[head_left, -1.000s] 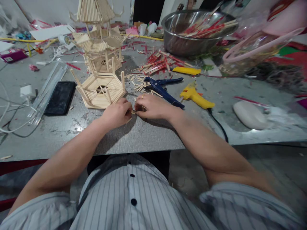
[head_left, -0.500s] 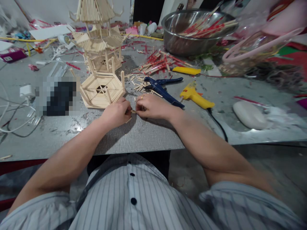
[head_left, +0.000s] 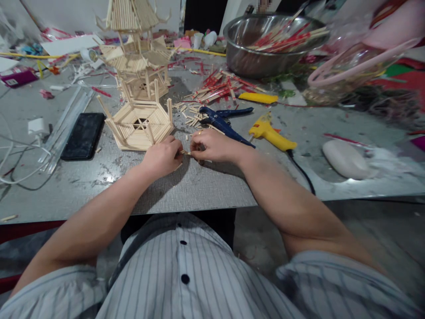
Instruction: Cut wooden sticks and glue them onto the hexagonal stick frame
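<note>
My left hand (head_left: 165, 155) is closed in a pinch low over the table, just in front of a hexagonal wooden-stick base (head_left: 128, 128). My right hand (head_left: 209, 145), with a ring on one finger, pinches from the other side. Between the fingertips of both hands shows a small piece of wooden stick (head_left: 186, 153); most of it is hidden by the fingers. Behind the base stands a tiered stick pagoda (head_left: 133, 57) with flared roofs. Short cut stick pieces (head_left: 192, 118) lie beyond my hands, beside blue-handled cutters (head_left: 222, 124).
A yellow glue gun (head_left: 272, 135) with a black cord lies right of the cutters. Red-wrapped chopsticks (head_left: 219, 88) are heaped behind, near a steel basin (head_left: 239, 57) holding more. A black phone (head_left: 83, 136) and white cables lie left. A pale stone-like object (head_left: 345, 159) sits right.
My hands have drawn slightly apart, the right one shifting a little to the right. A bit more of the stick shows between them. Everything else stays in place.
</note>
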{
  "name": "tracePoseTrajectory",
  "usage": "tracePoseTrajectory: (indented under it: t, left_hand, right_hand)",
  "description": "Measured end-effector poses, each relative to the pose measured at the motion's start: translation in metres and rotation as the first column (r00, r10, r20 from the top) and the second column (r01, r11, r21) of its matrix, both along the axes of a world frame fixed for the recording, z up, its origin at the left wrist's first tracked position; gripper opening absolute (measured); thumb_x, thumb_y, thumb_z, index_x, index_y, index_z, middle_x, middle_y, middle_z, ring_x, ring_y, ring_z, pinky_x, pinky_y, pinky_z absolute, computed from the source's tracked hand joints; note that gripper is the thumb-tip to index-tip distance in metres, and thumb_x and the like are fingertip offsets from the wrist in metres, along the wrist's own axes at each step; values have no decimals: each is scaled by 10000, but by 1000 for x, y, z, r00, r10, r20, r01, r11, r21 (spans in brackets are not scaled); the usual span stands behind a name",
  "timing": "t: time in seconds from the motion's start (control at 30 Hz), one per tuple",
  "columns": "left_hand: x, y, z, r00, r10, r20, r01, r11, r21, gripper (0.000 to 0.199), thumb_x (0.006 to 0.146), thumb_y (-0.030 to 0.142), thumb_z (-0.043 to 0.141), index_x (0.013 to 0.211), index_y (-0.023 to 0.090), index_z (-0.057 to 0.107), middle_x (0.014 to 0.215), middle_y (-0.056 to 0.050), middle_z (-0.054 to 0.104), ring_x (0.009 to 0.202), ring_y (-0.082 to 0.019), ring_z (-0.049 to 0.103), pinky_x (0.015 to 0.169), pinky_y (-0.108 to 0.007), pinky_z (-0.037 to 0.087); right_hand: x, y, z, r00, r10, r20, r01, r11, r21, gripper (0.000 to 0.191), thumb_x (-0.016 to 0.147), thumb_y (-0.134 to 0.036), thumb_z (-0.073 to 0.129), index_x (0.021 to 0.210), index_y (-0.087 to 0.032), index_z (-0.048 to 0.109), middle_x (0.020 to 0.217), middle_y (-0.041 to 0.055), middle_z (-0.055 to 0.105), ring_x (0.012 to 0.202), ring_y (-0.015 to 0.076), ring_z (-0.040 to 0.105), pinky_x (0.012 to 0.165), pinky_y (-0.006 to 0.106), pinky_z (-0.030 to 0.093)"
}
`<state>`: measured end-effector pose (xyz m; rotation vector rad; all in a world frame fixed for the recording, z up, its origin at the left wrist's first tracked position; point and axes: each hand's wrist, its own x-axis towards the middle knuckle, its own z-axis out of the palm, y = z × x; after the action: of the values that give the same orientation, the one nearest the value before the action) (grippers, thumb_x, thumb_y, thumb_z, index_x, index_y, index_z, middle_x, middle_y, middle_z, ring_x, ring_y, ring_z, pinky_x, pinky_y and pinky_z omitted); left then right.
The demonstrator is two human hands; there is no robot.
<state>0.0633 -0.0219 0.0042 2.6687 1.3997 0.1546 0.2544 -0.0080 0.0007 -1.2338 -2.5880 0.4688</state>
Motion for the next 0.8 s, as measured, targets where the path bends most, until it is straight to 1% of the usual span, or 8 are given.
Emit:
tracePoseTrajectory:
  t: [0.17, 0.3, 0.37, 0.43, 0.5, 0.6, 0.7, 0.8]
  left_hand:
    - [1, 0, 1, 1000, 4, -1, -4, 1000, -7, 220, 855, 235, 469, 986, 164, 632, 1049, -100, 634, 929, -224, 647, 718, -316, 473]
    - [2, -1, 4, 1000, 27, -15, -28, 999, -21, 236, 853, 243, 472, 1006, 144, 623, 1068, -119, 635, 933, -237, 648, 721, -326, 482]
    - [2, -2, 6, 999, 43, -18, -44, 999, -26, 248, 860, 237, 456, 1014, 133, 621, 1073, -128, 639, 939, -238, 648, 739, -329, 488]
    - [1, -2, 6, 998, 55, 5, -55, 998, -38, 274, 856, 230, 456, 1057, 130, 614, 1091, -129, 644, 960, -238, 646, 774, -335, 494]
    - [-1, 0, 4, 995, 57, 79, -53, 997, -58, 350, 833, 229, 489, 1157, 134, 582, 1136, -126, 642, 1001, -238, 636, 823, -342, 497]
    - [-4, 4, 1, 967, 32, 254, -11, 997, -81, 489, 790, 208, 536, 1273, 134, 516, 1204, -127, 623, 1050, -220, 615, 862, -328, 499]
    - [-5, 7, -2, 919, -32, 394, 68, 995, -77, 473, 768, 170, 545, 1241, 153, 544, 1180, -106, 634, 1016, -186, 615, 836, -298, 506]
    - [-4, 6, -1, 893, -61, 446, 115, 989, -95, 407, 753, 131, 541, 1155, 166, 598, 1100, -77, 663, 965, -168, 621, 807, -281, 507]
  right_hand:
    - [1, -2, 0, 986, -24, -164, 3, 992, -129, 32, 693, -149, 571, 678, -162, 596, 738, 28, 572, 694, 138, 532, 667, 275, 407]
    - [3, -5, 2, 927, -106, -361, 4, 963, -271, 48, 719, -214, 571, 687, -178, 567, 770, 22, 571, 696, 132, 537, 661, 278, 443]
    - [3, -6, 4, 894, -136, -427, 1, 954, -300, 75, 727, -247, 578, 685, -187, 558, 753, 14, 572, 702, 134, 534, 670, 286, 454]
    - [4, -6, 4, 876, -151, -458, 12, 956, -292, 85, 721, -257, 591, 680, -191, 557, 732, 10, 573, 713, 139, 532, 695, 300, 459]
    - [4, -5, 4, 869, -169, -465, 26, 954, -299, 89, 719, -261, 595, 681, -190, 557, 734, 13, 575, 705, 139, 535, 700, 310, 462]
    - [4, -4, 3, 876, -183, -446, 30, 944, -328, 72, 718, -246, 591, 687, -190, 559, 738, 19, 590, 693, 141, 550, 680, 309, 466]
    - [4, -2, 1, 892, -160, -423, 20, 948, -317, 54, 718, -239, 589, 698, -192, 569, 718, 17, 600, 709, 151, 564, 679, 309, 471]
    - [3, -2, -2, 891, -145, -429, 13, 955, -295, 75, 723, -257, 590, 692, -193, 565, 737, 21, 609, 727, 158, 568, 680, 313, 475]
